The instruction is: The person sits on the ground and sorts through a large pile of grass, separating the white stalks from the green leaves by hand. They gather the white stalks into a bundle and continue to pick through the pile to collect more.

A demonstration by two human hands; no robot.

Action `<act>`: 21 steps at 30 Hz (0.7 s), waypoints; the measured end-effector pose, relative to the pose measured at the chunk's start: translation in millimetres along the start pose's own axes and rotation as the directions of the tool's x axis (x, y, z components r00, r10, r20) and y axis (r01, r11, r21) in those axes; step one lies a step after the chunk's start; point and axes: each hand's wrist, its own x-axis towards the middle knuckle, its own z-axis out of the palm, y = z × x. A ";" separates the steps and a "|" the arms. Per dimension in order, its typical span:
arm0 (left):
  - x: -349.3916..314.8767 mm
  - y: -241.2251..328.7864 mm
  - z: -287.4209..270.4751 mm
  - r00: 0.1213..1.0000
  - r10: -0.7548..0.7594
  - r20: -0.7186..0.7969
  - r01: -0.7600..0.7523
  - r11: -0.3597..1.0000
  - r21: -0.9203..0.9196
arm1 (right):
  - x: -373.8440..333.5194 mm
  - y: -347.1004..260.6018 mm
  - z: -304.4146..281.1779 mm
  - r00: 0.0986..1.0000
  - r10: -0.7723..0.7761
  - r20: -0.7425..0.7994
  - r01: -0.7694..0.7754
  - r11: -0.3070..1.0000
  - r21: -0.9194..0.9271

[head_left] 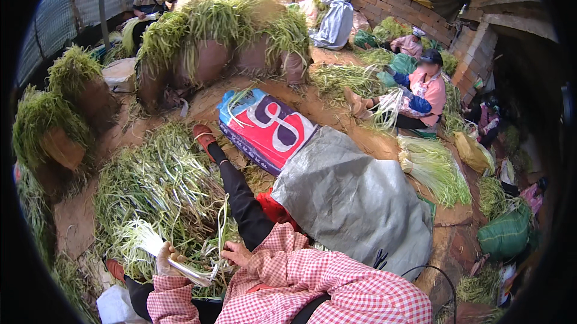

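Landmark: heap of green stalks (171, 168). Bundle of white-ended stalks (141, 237), one: slantwise over the heap's near edge. Left grip (166, 259): closed round that bundle. Right grip (238, 254): at the heap's near right corner, fingers curled beside a loose bent stalk (221, 222); cannot tell whether clamped on it. Grey sheet (354, 186): right of the heap. Step, as judged: hand-sorting or cleaning stalks. Next move appears to call for a steady left hold, fine right pinch.
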 end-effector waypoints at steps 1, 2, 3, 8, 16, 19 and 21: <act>-2.8 5.0 -3.4 0.998 0.054 0.011 -0.053 0.998 -0.036 | 3.8 -4.4 6.1 0.999 -0.015 0.034 0.016 0.999 -0.039; -8.7 8.1 -0.5 0.999 0.043 -0.027 -0.046 0.992 -0.116 | 0.9 -18.4 13.0 0.999 -0.032 -0.002 0.032 0.996 -0.086; -41.2 11.1 47.9 0.993 0.053 -0.105 -0.063 0.993 -0.095 | 5.4 -21.7 16.5 1.000 0.018 -0.012 -0.020 0.986 -0.165; -35.4 9.7 44.4 0.974 0.129 -0.186 -0.131 0.991 0.001 | 9.6 -13.4 36.6 0.984 0.162 0.078 -0.171 0.977 0.130; -39.7 -7.0 25.9 0.958 0.139 -0.251 -0.125 0.990 0.069 | 30.6 16.4 52.5 0.954 0.200 0.224 -0.234 0.962 0.138; -45.7 -4.2 36.0 0.959 0.131 -0.251 -0.127 0.991 0.029 | 46.5 16.9 53.5 0.971 0.113 0.209 -0.147 0.977 0.156; -47.1 1.1 43.6 0.962 0.124 -0.244 -0.115 0.992 0.050 | 61.4 10.6 42.3 0.973 0.063 0.222 -0.101 0.981 0.166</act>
